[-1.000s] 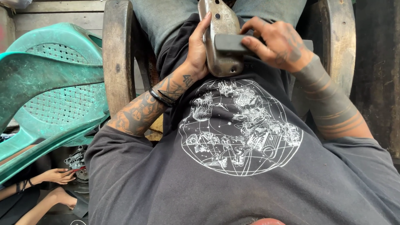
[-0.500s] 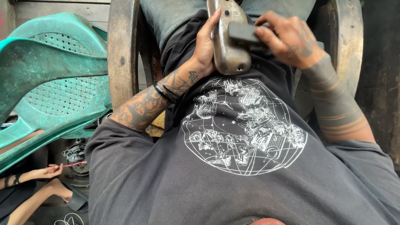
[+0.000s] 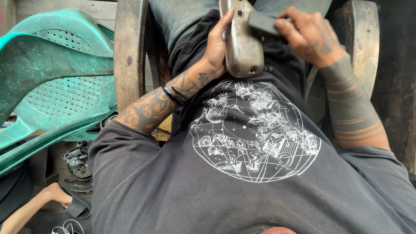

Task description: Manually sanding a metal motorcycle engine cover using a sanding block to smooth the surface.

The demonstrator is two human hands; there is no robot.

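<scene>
Seated in a worn wooden chair [image 3: 130, 52] filling the top of the frame, dark printed shirt [image 3: 251, 143] across the centre, with a rounded metal casing [image 3: 241, 41] propped on the lap at top centre. Could easily go wrong from here: braced only by one palm against soft cloth, so likely to rock or slide toward the belly under a hard push of the dark flat block [image 3: 265, 24], scuffing the casing unevenly or skinning the knuckles (judged from the loose support, nothing clamped). Could also lose the block off the curved edge, since pressed from above rather than wrapped all round. Left hand [image 3: 216, 47] at upper centre, fingers [image 3: 225, 21] stretched flat along the casing's left side, cradling rather than clenching. Right hand [image 3: 310, 37] at upper right, fingers [image 3: 284, 26] curled down over the block, gripping it against the casing's upper right flank. Green plastic chair [image 3: 56, 82] at left, apart from both hands
</scene>
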